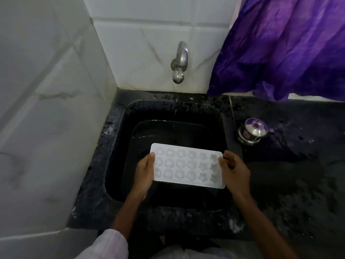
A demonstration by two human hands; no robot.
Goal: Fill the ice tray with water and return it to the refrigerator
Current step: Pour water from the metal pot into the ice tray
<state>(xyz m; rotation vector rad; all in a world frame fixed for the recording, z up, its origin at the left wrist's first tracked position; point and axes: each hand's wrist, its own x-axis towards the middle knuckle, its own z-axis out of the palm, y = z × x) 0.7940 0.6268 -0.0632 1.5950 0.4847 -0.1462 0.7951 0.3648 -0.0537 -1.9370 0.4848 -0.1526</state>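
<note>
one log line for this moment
ice tray: held over sink | left hand, right hand: grip its short ends | tap: no stream

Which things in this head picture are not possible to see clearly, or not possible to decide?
Head view, ice tray: the moulds are pale and blurred, so water inside cannot be told.
Head view, left hand and right hand: the tray hides the fingers beneath it.
Head view, sink: the bottom is too dark.
Head view, steel pot: its lid hides the contents.
Refrigerator: outside the frame.
</note>
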